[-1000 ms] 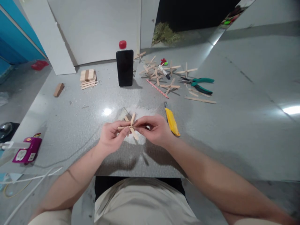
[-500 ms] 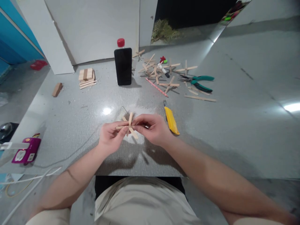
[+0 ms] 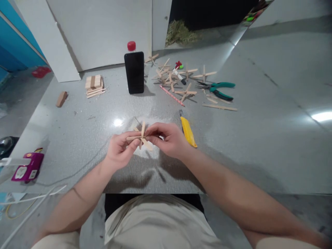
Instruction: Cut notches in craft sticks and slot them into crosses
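Between my two hands is a star-shaped piece of crossed wooden craft sticks (image 3: 146, 144), held just above the table near its front edge. My left hand (image 3: 119, 149) pinches it from the left, thumb in front and fingers behind. From the right, my right hand (image 3: 168, 139) closes thumb and fingertips on another of its sticks; the fingers partly hide that side. A yellow utility knife (image 3: 188, 132) lies close to the right of my right hand. Behind the held piece, a thin wire-like thing (image 3: 137, 120) and a whitish patch show on the table.
At the back stand a black phone (image 3: 134, 73) and a red-capped bottle (image 3: 131, 45). Several crossed-stick pieces (image 3: 185, 92), a pink patterned stick (image 3: 171, 95) and green-handled pliers (image 3: 218, 90) lie back right. Left are bundled craft sticks (image 3: 93, 82), a brown block (image 3: 61, 99) and a purple power adapter (image 3: 28, 166).
Both hands keep their pinch on the crossed sticks, which have tilted slightly. The whole view has shifted a little, so everything sits slightly further left and higher.
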Demonstrator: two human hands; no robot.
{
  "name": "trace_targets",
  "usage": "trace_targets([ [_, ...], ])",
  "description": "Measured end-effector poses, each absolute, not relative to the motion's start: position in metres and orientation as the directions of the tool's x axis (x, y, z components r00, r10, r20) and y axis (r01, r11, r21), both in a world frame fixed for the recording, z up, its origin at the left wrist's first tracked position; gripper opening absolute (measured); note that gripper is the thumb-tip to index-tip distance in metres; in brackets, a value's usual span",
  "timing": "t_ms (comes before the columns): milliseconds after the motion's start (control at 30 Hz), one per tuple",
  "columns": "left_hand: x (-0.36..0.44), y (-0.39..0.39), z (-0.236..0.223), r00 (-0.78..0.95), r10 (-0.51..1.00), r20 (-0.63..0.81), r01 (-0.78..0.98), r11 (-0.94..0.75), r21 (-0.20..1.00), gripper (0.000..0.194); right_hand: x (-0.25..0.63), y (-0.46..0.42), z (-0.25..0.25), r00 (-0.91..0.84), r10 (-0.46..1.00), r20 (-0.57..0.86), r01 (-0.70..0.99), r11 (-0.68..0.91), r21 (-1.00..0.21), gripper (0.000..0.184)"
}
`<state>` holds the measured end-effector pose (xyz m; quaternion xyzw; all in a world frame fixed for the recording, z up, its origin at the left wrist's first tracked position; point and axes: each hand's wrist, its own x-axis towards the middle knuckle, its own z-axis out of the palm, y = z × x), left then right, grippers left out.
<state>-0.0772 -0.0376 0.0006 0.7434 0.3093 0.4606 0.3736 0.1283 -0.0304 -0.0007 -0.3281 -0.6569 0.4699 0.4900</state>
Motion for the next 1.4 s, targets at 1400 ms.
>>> trace_targets([
  [1400, -0.085, -0.023, 0.011, 0.458, 0.451, 0.766, -0.047, -0.848, 0.527, 0.042, 0.123, -0.038, -0.009, -0.513, 0.841, 0.171, -0.445, -0.089, -0.891, 0.024],
])
